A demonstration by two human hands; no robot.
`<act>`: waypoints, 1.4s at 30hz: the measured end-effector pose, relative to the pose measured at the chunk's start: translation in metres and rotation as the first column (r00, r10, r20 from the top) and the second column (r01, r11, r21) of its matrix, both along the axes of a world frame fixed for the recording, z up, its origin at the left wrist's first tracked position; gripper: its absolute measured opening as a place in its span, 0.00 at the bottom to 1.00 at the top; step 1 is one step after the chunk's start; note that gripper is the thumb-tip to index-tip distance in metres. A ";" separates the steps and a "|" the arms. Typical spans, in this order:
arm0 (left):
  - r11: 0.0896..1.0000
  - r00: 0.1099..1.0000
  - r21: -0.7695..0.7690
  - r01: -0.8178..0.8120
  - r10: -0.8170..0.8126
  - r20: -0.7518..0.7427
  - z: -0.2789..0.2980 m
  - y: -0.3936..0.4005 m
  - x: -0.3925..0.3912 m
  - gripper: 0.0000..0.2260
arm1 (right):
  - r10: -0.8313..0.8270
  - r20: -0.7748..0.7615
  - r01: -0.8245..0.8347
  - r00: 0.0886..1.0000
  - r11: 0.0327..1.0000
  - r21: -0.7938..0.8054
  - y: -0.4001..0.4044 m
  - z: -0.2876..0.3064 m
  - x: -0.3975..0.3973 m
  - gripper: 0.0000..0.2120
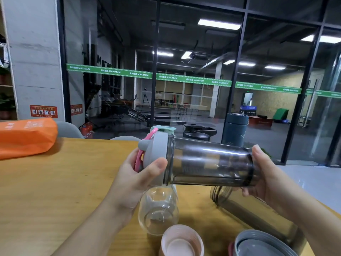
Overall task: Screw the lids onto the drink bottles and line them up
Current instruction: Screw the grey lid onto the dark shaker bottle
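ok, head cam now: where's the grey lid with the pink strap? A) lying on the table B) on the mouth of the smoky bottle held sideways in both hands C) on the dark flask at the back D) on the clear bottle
B: the grey lid sits on the mouth of the smoky bottle, which is held sideways above the table, left hand gripping the lid, right hand gripping the base.

Above the tabletop (55, 182), the left hand (132, 180) grips the lid (155, 156); the right hand (265, 174) cups the bottle (208, 163) base.
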State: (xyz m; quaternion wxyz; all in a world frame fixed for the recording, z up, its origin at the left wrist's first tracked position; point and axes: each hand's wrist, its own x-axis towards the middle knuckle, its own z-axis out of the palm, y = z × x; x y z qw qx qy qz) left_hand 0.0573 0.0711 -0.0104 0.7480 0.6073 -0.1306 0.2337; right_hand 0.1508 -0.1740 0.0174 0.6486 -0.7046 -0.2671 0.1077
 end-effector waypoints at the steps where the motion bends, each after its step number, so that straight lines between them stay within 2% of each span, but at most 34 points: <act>1: 1.000 1.000 -0.001 -0.007 0.007 -0.010 0.000 -0.001 0.000 0.28 | 0.001 -0.011 -0.001 1.000 1.000 0.014 0.001 0.001 0.000 0.35; 3: 1.000 0.999 -0.003 -0.026 0.026 -0.033 0.002 -0.002 -0.001 0.22 | -0.035 -0.050 0.038 0.998 0.998 0.050 -0.001 0.002 0.000 0.24; 4: 0.999 0.998 -0.008 -0.034 0.033 -0.045 0.002 -0.002 -0.002 0.19 | -0.027 -0.041 0.030 0.999 0.997 0.073 -0.004 0.002 0.002 0.22; 7: 0.998 0.997 -0.018 -0.059 0.058 -0.059 0.001 -0.002 -0.001 0.16 | 0.111 0.068 -0.116 0.991 0.991 0.063 -0.014 0.003 0.000 0.32; 11: 0.997 0.996 -0.015 -0.076 0.075 -0.055 0.000 0.001 0.001 0.26 | 0.204 0.113 -0.217 0.973 0.969 0.120 -0.020 0.001 0.005 0.32; 16: 0.997 0.996 -0.015 -0.069 0.068 -0.057 0.000 0.004 0.002 0.27 | 0.173 0.143 -0.197 0.975 0.964 0.180 -0.017 -0.001 0.007 0.32; 20: 0.997 0.996 -0.045 -0.059 0.056 -0.072 -0.001 0.004 0.002 0.24 | 0.105 0.173 -0.130 0.979 0.981 0.141 -0.016 0.000 0.008 0.35; 24: 0.997 1.000 -0.076 -0.010 0.008 -0.028 0.003 0.003 0.000 0.24 | 0.042 0.165 -0.062 0.985 0.991 0.122 -0.010 -0.003 0.009 0.24; 27: 0.999 1.000 -0.030 -0.020 0.019 -0.020 0.005 0.004 0.000 0.25 | 0.014 0.173 -0.035 0.985 0.992 0.118 -0.009 -0.004 0.009 0.22; 30: 0.999 0.999 -0.044 -0.027 0.025 -0.039 0.005 0.005 -0.001 0.20 | 0.021 0.193 -0.040 0.981 0.994 0.098 -0.011 -0.004 0.009 0.22; 33: 0.999 0.999 -0.014 -0.039 0.038 -0.037 0.005 0.004 -0.001 0.25 | 0.024 0.196 -0.040 0.980 0.996 0.079 -0.014 -0.007 0.013 0.23; 37: 0.997 0.994 0.028 -0.074 0.076 -0.076 0.005 0.006 0.000 0.24 | 0.054 0.188 -0.070 0.981 0.994 0.078 -0.016 -0.008 0.016 0.26; 42: 0.993 0.991 0.082 -0.088 0.095 -0.092 0.004 0.010 0.000 0.28 | 0.122 0.167 -0.144 0.978 0.981 0.130 -0.013 -0.007 0.012 0.24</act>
